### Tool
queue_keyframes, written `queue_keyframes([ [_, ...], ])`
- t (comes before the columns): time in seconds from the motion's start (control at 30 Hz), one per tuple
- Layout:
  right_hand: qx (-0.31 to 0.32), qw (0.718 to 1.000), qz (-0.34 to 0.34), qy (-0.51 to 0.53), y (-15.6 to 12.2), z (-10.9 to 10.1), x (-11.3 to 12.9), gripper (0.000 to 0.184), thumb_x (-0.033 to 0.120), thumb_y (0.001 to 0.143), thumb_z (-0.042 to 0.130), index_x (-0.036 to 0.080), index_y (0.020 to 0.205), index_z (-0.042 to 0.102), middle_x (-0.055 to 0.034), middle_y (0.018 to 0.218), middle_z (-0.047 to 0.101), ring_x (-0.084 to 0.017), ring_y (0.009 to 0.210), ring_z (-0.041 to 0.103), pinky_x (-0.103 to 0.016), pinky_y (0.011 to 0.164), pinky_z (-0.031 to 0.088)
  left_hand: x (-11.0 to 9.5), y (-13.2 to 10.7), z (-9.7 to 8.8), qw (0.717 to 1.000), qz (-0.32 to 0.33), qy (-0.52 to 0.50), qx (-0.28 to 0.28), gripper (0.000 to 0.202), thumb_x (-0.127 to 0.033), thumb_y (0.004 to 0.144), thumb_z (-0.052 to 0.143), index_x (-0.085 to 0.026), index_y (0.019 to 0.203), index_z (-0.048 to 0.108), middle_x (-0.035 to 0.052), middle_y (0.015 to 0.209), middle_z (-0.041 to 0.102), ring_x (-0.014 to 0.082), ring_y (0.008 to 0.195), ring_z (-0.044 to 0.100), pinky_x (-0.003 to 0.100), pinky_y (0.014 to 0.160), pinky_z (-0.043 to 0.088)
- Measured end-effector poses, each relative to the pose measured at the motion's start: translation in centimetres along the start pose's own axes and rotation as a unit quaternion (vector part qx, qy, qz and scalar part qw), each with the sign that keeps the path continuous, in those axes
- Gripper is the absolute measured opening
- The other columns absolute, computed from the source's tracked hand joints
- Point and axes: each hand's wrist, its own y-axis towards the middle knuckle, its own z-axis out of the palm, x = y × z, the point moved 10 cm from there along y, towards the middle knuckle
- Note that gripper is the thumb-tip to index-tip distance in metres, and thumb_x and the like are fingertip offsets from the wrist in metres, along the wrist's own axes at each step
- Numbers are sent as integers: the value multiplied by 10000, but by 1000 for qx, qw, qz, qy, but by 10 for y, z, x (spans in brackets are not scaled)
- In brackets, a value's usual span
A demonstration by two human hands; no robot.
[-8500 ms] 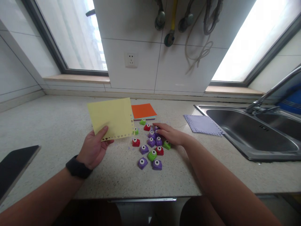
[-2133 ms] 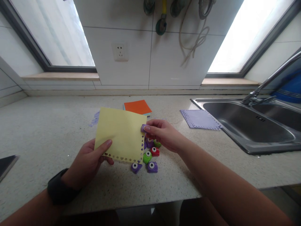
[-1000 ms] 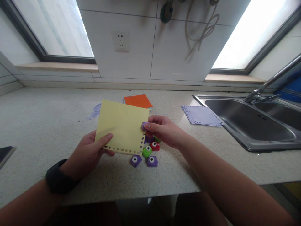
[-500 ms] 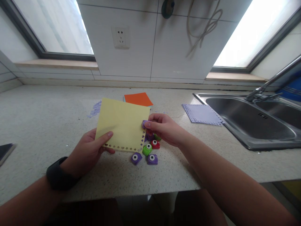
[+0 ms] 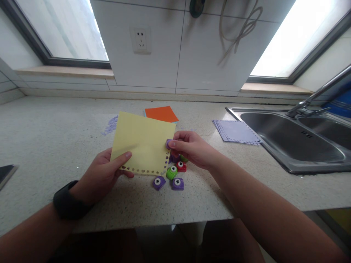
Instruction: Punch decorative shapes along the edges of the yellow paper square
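My left hand [image 5: 102,174] grips a yellow paper sheet [image 5: 142,140] by its lower left corner, thumb on top, holding it above the counter. Small punched shapes run along the sheet's bottom and right edges. My right hand [image 5: 192,148] pinches a small purple paper punch [image 5: 168,143] onto the sheet's right edge. Below the hands, several little punches lie on the counter: a green punch [image 5: 172,172], a red punch [image 5: 181,166] and two purple punches [image 5: 159,182]. Others are hidden behind the sheet and my right hand.
An orange paper stack [image 5: 161,113] lies behind the sheet. Punched lilac sheets [image 5: 235,131] lie beside the steel sink [image 5: 290,144] at right, with a tap [image 5: 315,98] over it. Purple paper scraps [image 5: 110,125] lie left of the sheet. A dark flat object [image 5: 6,172] pokes in at left.
My right hand picked a purple punch from the pile and brought it to the yellow sheet's right edge, where punched shapes have appeared. In the last second only the view has shifted slightly.
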Motion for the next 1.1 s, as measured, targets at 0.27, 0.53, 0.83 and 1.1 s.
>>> queue_keyframes([
  [0.27,-7,1000,5,0,0,-2,-1,323,410,758,855,182,769,627,-3,692,649,-113,599,565,-247,536,417,-1,-1,2,1000,1,-6,9,238,-253,817,794,-163,1029,731,73,1081,772,185,733,713,239,476,613],
  [0.53,-5,1000,1,-12,0,-2,-1,334,417,772,845,183,753,607,-4,677,640,-111,583,554,-250,519,414,-2,-3,2,1000,1,-1,3,232,-248,812,790,-159,1018,730,87,1077,775,181,684,701,242,463,603],
  [0.83,-14,1000,-7,-14,0,-3,0,342,424,761,847,182,742,606,-1,663,636,-107,563,543,-247,503,404,-2,-2,2,1000,2,-14,13,228,-249,789,807,-175,997,752,87,1053,774,179,674,706,237,444,597],
  [1.1,-17,1000,5,-6,-2,-2,0,326,409,755,843,185,740,606,0,654,637,-107,561,539,-249,502,397,-4,-5,3,1000,3,-23,10,190,-238,773,822,-190,948,764,75,994,775,173,641,690,241,422,590],
])
